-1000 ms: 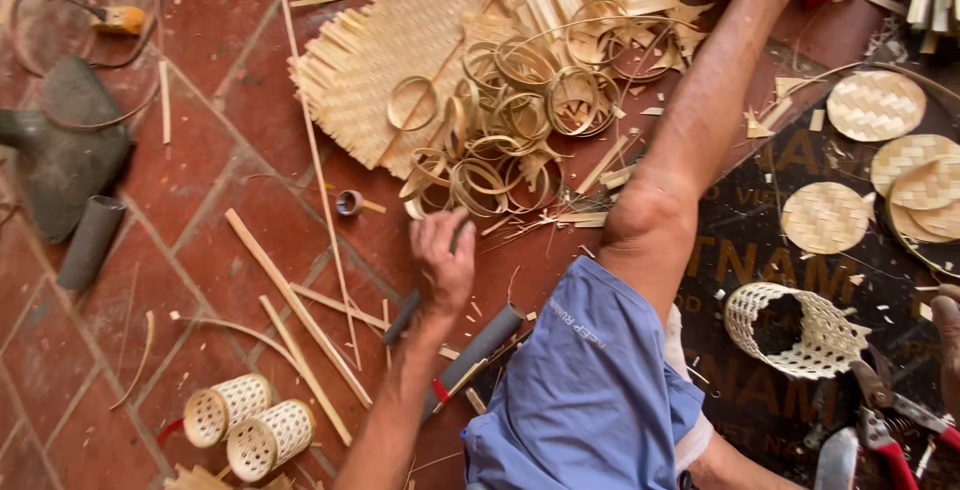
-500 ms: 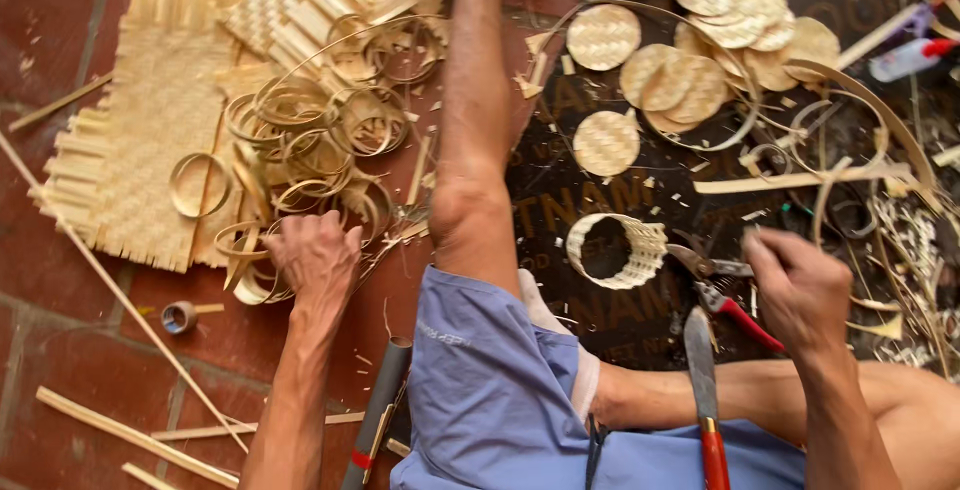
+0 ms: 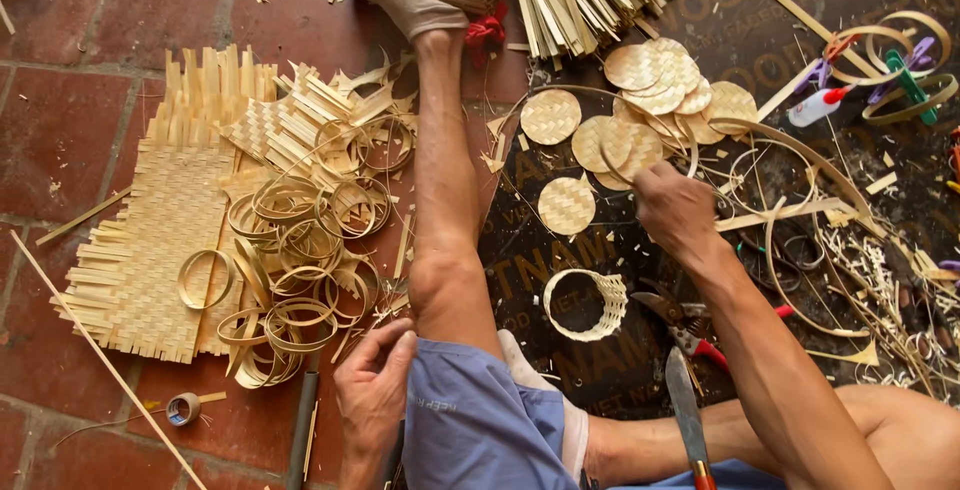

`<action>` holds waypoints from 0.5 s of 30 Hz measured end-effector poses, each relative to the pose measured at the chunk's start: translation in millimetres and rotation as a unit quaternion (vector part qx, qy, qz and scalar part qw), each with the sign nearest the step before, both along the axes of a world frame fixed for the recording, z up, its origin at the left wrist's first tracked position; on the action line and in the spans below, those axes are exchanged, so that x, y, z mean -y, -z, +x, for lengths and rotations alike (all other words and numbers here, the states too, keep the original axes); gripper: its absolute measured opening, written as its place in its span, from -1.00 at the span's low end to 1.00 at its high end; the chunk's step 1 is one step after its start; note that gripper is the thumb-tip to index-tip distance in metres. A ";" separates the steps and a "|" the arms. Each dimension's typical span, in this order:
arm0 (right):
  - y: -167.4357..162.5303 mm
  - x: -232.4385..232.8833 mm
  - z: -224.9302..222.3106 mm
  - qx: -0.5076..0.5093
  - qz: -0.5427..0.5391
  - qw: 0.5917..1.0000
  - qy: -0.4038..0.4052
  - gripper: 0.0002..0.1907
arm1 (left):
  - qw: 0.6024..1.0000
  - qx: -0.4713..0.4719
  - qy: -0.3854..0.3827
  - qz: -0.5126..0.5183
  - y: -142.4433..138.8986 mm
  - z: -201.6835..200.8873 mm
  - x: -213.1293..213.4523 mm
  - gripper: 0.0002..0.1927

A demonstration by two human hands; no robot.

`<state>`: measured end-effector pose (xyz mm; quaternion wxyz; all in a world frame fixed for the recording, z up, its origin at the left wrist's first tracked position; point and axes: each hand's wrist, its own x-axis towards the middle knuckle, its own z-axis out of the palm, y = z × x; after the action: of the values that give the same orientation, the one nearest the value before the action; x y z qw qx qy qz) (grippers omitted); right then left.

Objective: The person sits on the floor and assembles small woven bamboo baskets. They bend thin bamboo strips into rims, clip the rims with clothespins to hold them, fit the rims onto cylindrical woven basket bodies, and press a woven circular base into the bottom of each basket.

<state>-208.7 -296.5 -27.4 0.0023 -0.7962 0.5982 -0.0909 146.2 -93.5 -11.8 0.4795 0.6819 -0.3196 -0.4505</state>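
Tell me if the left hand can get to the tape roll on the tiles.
Probably yes: the left hand rests on the tiles close to the tape roll, with only a dark rod lying between them.

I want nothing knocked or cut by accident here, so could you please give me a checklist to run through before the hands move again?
1. Right hand at the woven discs: ok, it rests at the edge of the pile.
2. Whether it grips a disc: cannot tell, the fingers curl away from the camera.
3. Left hand free: ok, nothing visible in it, beside the strip rings.
4. Small woven ring clear of the hands: ok, it lies alone on the dark board.
5. Red-handled shears away from the arm: not ok, they lie right by the right forearm.
6. Knife away from the leg: not ok, it lies close.
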 end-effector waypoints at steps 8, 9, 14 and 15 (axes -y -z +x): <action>-46.2 -134.4 -3.5 0.444 -0.069 0.884 -0.126 -0.76 | 0.953 -0.259 0.150 -0.047 -39.2 -84.8 31.0 -0.70; -48.0 -146.2 1.9 0.457 -0.060 0.877 -0.138 -0.75 | 0.937 -0.298 0.175 -0.060 -47.8 -94.0 31.1 -0.69; -47.6 -186.8 29.3 0.492 -0.036 0.849 -0.188 -0.72 | 0.896 -0.334 0.281 -0.078 -88.3 -107.1 16.0 -0.66; -46.1 -191.2 34.6 0.509 -0.027 0.841 -0.181 -0.72 | 0.891 -0.330 0.300 -0.088 -92.6 -107.2 11.8 -0.66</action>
<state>-174.1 -105.3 18.7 0.3015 -0.7320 0.3550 -0.4972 39.0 -105.3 80.8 0.4570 0.3207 -0.3710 -0.7421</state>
